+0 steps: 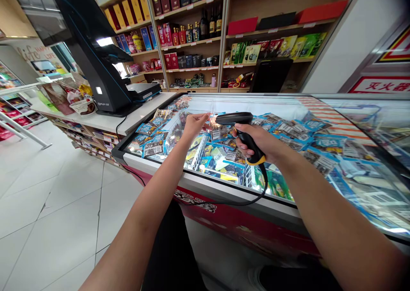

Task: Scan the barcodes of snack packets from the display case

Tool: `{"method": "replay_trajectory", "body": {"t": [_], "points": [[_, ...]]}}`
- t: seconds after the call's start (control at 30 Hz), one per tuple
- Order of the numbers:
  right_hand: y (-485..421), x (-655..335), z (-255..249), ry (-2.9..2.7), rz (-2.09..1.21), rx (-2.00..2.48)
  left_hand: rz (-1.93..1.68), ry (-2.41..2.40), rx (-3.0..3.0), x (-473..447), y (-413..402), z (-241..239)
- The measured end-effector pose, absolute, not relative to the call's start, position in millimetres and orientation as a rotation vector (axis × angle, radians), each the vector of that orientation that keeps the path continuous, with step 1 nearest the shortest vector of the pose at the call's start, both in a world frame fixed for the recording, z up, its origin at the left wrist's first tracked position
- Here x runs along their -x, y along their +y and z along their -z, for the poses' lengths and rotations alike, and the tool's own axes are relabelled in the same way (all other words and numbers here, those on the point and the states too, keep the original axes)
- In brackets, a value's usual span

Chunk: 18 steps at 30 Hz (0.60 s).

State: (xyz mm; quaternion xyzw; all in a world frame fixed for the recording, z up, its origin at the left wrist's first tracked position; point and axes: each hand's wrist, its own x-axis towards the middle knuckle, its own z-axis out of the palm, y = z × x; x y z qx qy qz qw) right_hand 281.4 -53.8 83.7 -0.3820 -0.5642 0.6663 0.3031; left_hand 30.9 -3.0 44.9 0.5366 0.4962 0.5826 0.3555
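Note:
My right hand (261, 143) is wrapped round the grip of a black barcode scanner (235, 120) with an orange base, whose cable (253, 199) droops down in front of the freezer. The scanner's head points left at a small packet (214, 123) that my left hand (194, 124) pinches at its edge. Both hands hover over a glass-topped chest freezer (224, 184) filled with blue and green wrapped frozen goods.
A black checkout terminal (99, 69) stands on the white counter (105, 120) to the left, with snacks beside it. Shelves of boxes and bottles (192, 30) line the back wall. A white tiled floor (54, 197) lies lower left, with a metal rail (22, 133).

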Motion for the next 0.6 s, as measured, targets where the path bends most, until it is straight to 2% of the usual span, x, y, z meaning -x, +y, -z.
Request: {"method": "replay_trajectory", "body": {"t": [0.6], "points": [[-59, -282, -94, -1.394, -1.839, 1.068, -1.526, 1.271, -1.338, -30, 3, -40]]}}
